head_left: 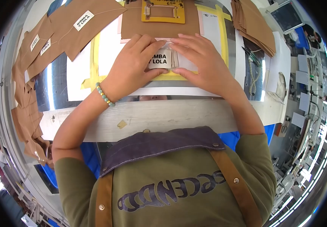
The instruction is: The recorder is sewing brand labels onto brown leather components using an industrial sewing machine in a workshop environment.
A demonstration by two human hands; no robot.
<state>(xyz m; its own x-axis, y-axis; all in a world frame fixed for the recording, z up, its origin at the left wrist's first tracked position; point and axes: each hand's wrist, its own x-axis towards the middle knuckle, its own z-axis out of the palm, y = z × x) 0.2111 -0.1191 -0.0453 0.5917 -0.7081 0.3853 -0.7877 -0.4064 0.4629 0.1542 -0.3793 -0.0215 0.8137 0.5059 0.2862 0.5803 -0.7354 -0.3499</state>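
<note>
Between my two hands, a small stack of white fabric labels [158, 59] with dark print stands slightly fanned at its right side. My left hand [135, 62] grips the stack's left part, its thumb along the lower edge and fingers at the top. My right hand [203, 62] holds the right end, with the fingers above and the thumb below. Just beyond my fingers lies a brown fabric panel [133, 27] on a pink-edged sheet. On that panel rests a yellow template [163, 18] with a rectangular window.
Brown panels with sewn-on white labels, joined by thread, spread along the left [63, 32]. A pile of brown pieces [252, 28] sits at the far right, near thread snips [251, 56] and a cord [253, 81]. Yellow tape [94, 62] borders the white work sheet. A monitor [286, 17] stands beyond.
</note>
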